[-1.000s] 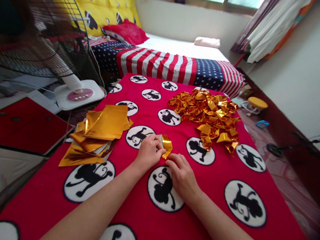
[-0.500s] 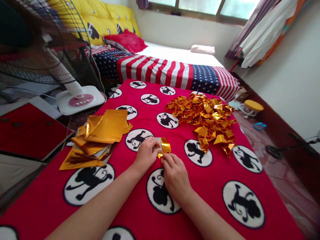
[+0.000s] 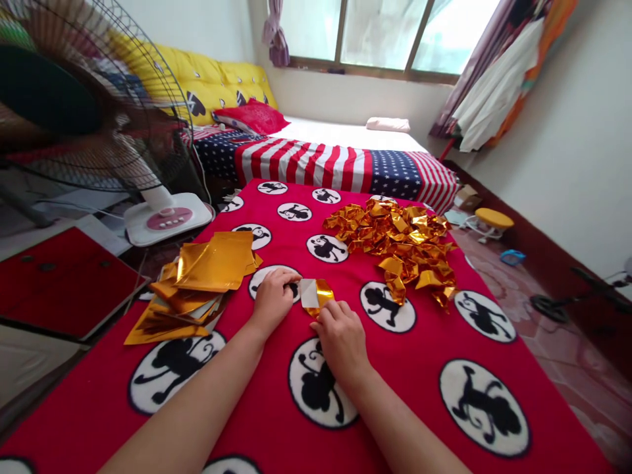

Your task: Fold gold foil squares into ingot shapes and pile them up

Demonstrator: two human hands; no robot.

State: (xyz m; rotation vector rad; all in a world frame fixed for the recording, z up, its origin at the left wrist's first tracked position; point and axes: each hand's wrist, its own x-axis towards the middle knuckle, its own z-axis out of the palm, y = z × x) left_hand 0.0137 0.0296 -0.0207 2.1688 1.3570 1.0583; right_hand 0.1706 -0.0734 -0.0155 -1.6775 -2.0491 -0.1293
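Note:
A small, partly folded piece of gold foil paper (image 3: 316,295), its pale side showing at the left, lies between my hands on the red monkey-print cloth (image 3: 405,401). My left hand (image 3: 274,297) is at its upper left, fingers curled, the fingertips close to the paper's corner; whether they pinch it is too small to tell. My right hand (image 3: 342,334) has its fingertips closed on the lower right edge of the paper. A stack of flat gold sheets (image 3: 212,263) rests to the left. Crumpled or folded gold pieces (image 3: 395,230) form a pile to the right.
A fan (image 3: 168,217) stands beyond the cloth's left edge, near a red panel (image 3: 69,280). Behind the cloth is a bed (image 3: 316,161) with a striped and starred cover. A yellow stool (image 3: 494,218) is on the floor at the right.
My left hand has moved left, off the middle of the foil paper, uncovering its pale side. My right hand stays at the lower right edge. The camera view has tilted up slightly.

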